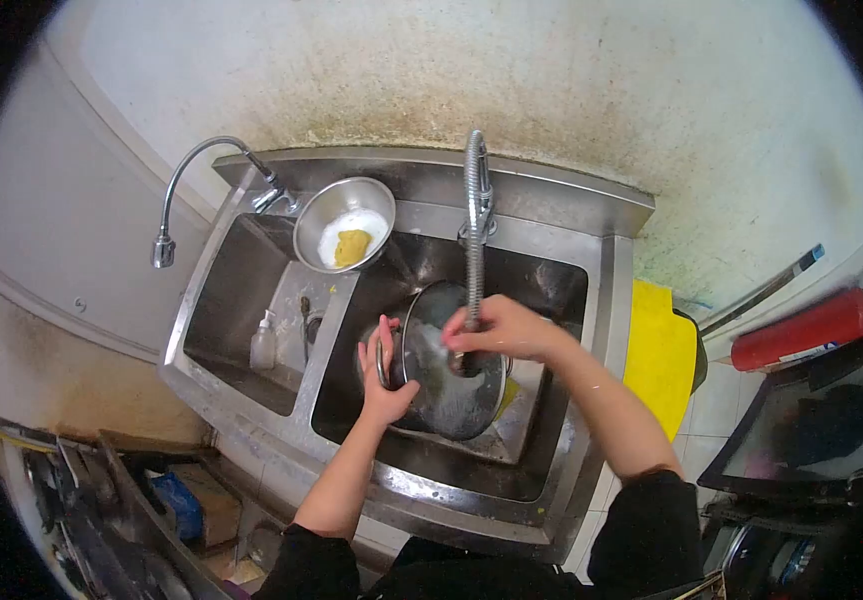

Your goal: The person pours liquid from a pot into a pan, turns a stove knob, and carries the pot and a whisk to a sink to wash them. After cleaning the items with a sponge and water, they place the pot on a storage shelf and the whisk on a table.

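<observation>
A dark round pot [454, 408] is tilted inside the right sink basin [536, 470], with water and some foam in it. My left hand [384, 398] grips the pot at its left loop handle, thumb against the rim. Over the pot, my right hand [511, 328] is closed around the lower end of a flexible spring-neck faucet [474, 200]. The faucet's outlet points down into the pot, and my fingers partly hide it. Something yellow shows beside the pot's right edge, too covered to name.
A steel bowl [311, 238] with suds and a yellow sponge [352, 247] rests between the basins. In the left basin stands a pump bottle [263, 345]; a second faucet [163, 250] arches above. Right of the sink are a yellow cloth [651, 355] and a red fire extinguisher [801, 330].
</observation>
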A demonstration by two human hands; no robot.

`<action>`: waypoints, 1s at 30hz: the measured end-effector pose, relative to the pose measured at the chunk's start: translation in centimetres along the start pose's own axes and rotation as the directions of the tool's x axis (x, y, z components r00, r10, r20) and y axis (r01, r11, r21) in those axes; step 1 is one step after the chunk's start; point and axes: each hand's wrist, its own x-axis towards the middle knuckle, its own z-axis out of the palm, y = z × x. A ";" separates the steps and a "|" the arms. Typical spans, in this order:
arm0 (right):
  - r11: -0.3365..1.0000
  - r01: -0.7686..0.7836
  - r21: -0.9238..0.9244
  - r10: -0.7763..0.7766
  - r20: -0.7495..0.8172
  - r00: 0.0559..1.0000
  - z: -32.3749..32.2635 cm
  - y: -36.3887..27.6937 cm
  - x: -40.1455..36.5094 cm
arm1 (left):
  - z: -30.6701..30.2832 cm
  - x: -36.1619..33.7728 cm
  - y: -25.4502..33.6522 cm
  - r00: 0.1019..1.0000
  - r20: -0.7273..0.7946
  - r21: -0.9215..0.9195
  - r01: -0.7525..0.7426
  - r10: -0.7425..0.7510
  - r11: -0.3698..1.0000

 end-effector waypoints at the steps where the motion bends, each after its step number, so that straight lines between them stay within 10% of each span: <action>1: 0.996 -0.045 -0.083 0.046 0.011 0.999 -1.2 -0.1 -0.7 | -0.5 0.1 0.1 1.000 -0.001 0.043 -0.027 0.027 0.999; 5: 0.926 -0.205 -0.316 0.124 -0.256 0.959 -3.4 1.1 0.3 | -0.9 -0.5 -1.7 1.000 -0.023 -0.169 -0.017 0.013 0.986; 7: 0.913 -0.036 -0.407 -0.127 -0.369 0.921 -2.3 3.8 2.4 | -1.0 -0.7 -0.7 0.995 0.051 0.045 -0.086 0.083 0.995; 12: 0.997 0.066 -0.035 -0.072 -0.239 0.968 0.3 0.3 3.0 | 0.1 -1.1 1.9 0.991 0.129 0.162 -0.045 0.024 0.986; 14: 0.944 0.045 -0.327 -0.195 -0.442 0.875 -1.8 5.0 2.9 | -0.9 -2.0 3.5 0.982 0.190 0.122 -0.033 0.009 0.992; 23: 0.914 -0.035 -0.404 -0.145 -0.408 0.901 -3.5 3.8 1.9 | 3.1 -4.0 3.5 0.694 0.487 0.408 -0.718 0.531 0.564; 28: 0.905 -0.167 -0.392 -0.029 -0.447 0.894 -4.0 3.3 1.7 | 2.9 -4.0 5.5 0.638 0.403 0.456 -0.762 0.656 0.460; 30: 0.885 -0.219 -0.411 0.009 -0.455 0.890 -2.9 0.7 0.8 | 2.9 -3.3 5.9 0.762 0.335 0.437 -0.647 0.554 0.625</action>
